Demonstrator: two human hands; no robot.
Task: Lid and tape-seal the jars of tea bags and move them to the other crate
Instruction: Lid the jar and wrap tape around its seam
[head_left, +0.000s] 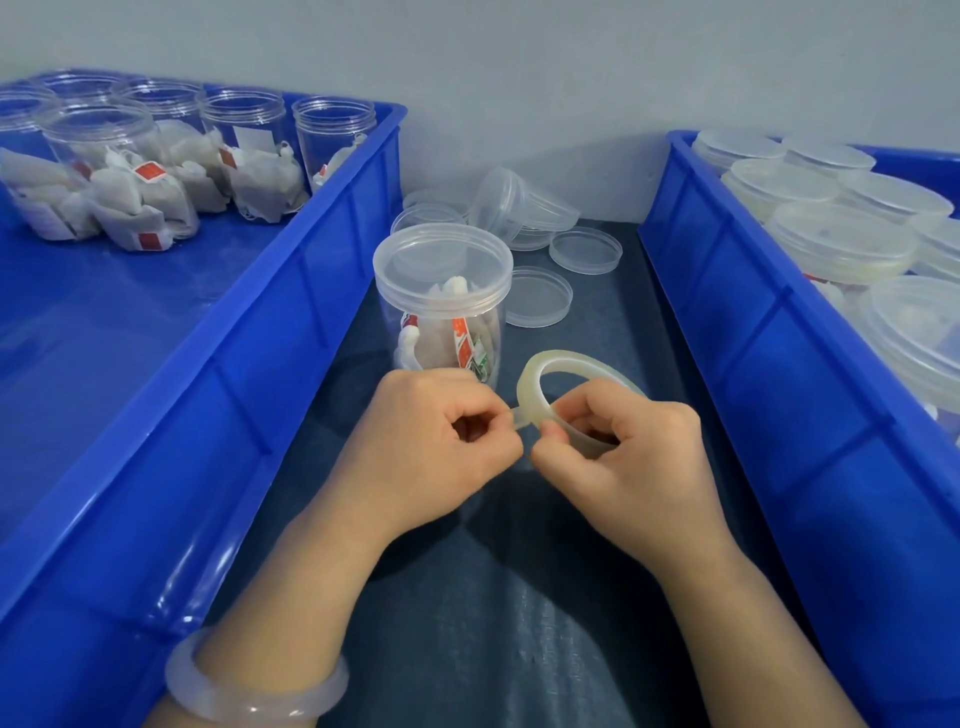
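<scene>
The head view is the only one I have. In the lower middle of the frame my left hand (431, 441) pinches the loose end of the tape between thumb and forefinger. My right hand (623, 457) grips the tape roll (530, 387), with its fingers curled through the ring. The two hands are almost touching, so only a short tab of tape is free.

The jar (441, 332) I am working on stands upright just above my left hand in the centre of the frame, on the dark table (519, 597) between the two crates. Its lid (442, 265) is on and I see no tape on it, so I judge the sealing is yet to come.

As I see it, these are the risks:

- The tab is clear and thin, so it could slip from my pinch and stick back onto the roll.
- If I pull it out crooked, it may fold onto itself or cling to my fingers.
- The jar is light and stands just beside my knuckles, so a sharp pull could knock it over.
- If it fell, it could land among the loose lids (537, 296) behind it.

The open jars (104, 171) wait in the left crate (291, 332) at the upper left. The finished jars (841, 241) fill the right crate (753, 338) at the right edge.
</scene>
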